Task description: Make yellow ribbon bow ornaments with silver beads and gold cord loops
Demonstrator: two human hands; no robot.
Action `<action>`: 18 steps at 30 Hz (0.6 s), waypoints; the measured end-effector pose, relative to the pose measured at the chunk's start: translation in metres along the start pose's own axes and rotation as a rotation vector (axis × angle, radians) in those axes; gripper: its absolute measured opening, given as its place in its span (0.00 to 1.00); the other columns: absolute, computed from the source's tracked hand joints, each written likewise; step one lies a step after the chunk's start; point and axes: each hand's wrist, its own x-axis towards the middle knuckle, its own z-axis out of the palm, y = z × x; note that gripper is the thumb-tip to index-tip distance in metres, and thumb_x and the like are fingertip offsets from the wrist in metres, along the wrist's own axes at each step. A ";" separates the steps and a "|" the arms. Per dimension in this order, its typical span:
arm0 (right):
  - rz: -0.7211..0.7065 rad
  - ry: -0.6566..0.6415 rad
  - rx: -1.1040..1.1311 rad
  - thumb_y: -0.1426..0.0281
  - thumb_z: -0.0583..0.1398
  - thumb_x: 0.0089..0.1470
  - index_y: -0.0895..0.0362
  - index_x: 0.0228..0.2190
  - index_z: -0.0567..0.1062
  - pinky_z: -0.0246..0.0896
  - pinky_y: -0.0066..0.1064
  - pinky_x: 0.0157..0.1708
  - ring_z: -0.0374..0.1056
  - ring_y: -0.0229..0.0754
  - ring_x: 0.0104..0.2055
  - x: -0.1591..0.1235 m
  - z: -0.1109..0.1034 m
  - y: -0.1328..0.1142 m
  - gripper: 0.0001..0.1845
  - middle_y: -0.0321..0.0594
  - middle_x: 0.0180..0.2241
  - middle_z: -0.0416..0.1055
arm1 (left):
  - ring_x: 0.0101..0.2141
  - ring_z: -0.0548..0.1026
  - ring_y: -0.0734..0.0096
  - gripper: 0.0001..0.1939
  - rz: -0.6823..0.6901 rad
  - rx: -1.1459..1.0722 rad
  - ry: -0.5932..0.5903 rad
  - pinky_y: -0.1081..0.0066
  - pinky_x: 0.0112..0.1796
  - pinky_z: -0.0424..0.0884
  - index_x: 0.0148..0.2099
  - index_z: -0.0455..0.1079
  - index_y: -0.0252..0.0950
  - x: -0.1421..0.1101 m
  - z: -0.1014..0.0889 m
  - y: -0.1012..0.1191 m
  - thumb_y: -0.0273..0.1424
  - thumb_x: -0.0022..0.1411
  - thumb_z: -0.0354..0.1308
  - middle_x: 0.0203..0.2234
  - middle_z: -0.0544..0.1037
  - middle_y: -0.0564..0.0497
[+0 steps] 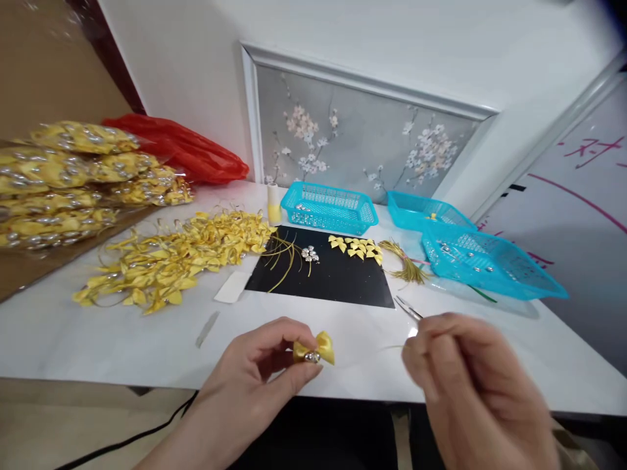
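My left hand pinches a small yellow ribbon bow between thumb and fingertips. A silver bell-like bead sits at the bow's middle, close to my thumb. To the right, my right hand is closed on a thin, pale thread, which runs faintly toward the bow. The metal tips of scissors show just beyond my right fingers; their handles are hidden, so whether I hold them I cannot tell. Past my hands lies a black mat with silver beads and loose yellow bows.
A heap of yellow bows on cords spreads to the left, before stacked bagged bows and a red plastic bag. Blue baskets, a thread spool and a bundle of cords stand or lie farther back.
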 end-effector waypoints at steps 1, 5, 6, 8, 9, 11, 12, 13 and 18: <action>-0.065 -0.074 -0.143 0.74 0.57 0.61 0.50 0.37 0.76 0.63 0.22 0.25 0.67 0.33 0.27 -0.004 0.003 0.001 0.08 0.34 0.28 0.68 | 0.32 0.78 0.72 0.05 -0.004 -0.008 0.011 0.78 0.33 0.74 0.35 0.75 0.43 -0.003 0.000 0.004 0.27 0.54 0.63 0.30 0.79 0.56; -0.286 -0.152 -0.489 0.79 0.56 0.60 0.52 0.37 0.76 0.59 0.23 0.23 0.65 0.32 0.27 -0.022 0.022 0.007 0.12 0.37 0.33 0.67 | 0.31 0.77 0.73 0.07 0.012 0.036 0.041 0.79 0.32 0.73 0.35 0.72 0.44 -0.011 0.002 0.011 0.26 0.54 0.62 0.27 0.78 0.59; -0.317 -0.130 -0.522 0.80 0.56 0.59 0.53 0.38 0.76 0.57 0.23 0.22 0.63 0.32 0.27 -0.025 0.026 0.008 0.13 0.37 0.33 0.66 | 0.30 0.77 0.73 0.08 0.017 0.063 0.043 0.79 0.31 0.73 0.36 0.72 0.45 -0.013 0.002 0.012 0.25 0.55 0.61 0.27 0.77 0.59; -0.371 -0.128 -0.561 0.82 0.56 0.58 0.55 0.40 0.76 0.55 0.24 0.21 0.62 0.33 0.27 -0.028 0.031 0.008 0.14 0.38 0.32 0.65 | 0.31 0.77 0.73 0.08 0.029 0.104 0.051 0.79 0.31 0.73 0.36 0.71 0.45 -0.015 0.002 0.011 0.25 0.56 0.60 0.28 0.77 0.59; -0.397 -0.122 -0.578 0.83 0.57 0.58 0.56 0.40 0.76 0.55 0.25 0.22 0.62 0.34 0.27 -0.028 0.032 0.009 0.14 0.39 0.31 0.65 | 0.31 0.77 0.73 0.08 0.035 0.116 0.063 0.79 0.32 0.74 0.37 0.71 0.46 -0.015 0.002 0.010 0.25 0.56 0.60 0.28 0.77 0.59; -0.443 -0.113 -0.616 0.83 0.57 0.57 0.58 0.40 0.77 0.57 0.26 0.24 0.61 0.35 0.27 -0.028 0.032 0.009 0.13 0.39 0.29 0.64 | 0.33 0.78 0.72 0.09 0.058 0.139 0.095 0.78 0.33 0.75 0.38 0.70 0.46 -0.015 0.002 0.008 0.26 0.56 0.60 0.30 0.78 0.60; -0.460 -0.112 -0.632 0.83 0.57 0.57 0.58 0.39 0.77 0.57 0.27 0.25 0.61 0.36 0.27 -0.027 0.032 0.010 0.12 0.39 0.29 0.64 | 0.33 0.78 0.72 0.10 0.070 0.153 0.111 0.78 0.34 0.75 0.39 0.70 0.47 -0.015 0.002 0.007 0.26 0.56 0.60 0.30 0.78 0.60; -0.472 -0.110 -0.642 0.83 0.57 0.57 0.59 0.39 0.77 0.58 0.28 0.25 0.60 0.36 0.26 -0.027 0.032 0.010 0.12 0.39 0.28 0.64 | 0.33 0.78 0.72 0.10 0.080 0.170 0.120 0.78 0.35 0.75 0.39 0.70 0.47 -0.014 0.002 0.005 0.27 0.56 0.61 0.30 0.78 0.60; -0.495 -0.128 -0.657 0.83 0.57 0.57 0.59 0.39 0.77 0.56 0.29 0.24 0.60 0.37 0.27 -0.028 0.034 0.015 0.13 0.39 0.28 0.63 | 0.32 0.79 0.69 0.07 0.121 0.244 0.158 0.75 0.35 0.76 0.38 0.71 0.47 -0.014 0.003 0.003 0.30 0.55 0.61 0.29 0.80 0.59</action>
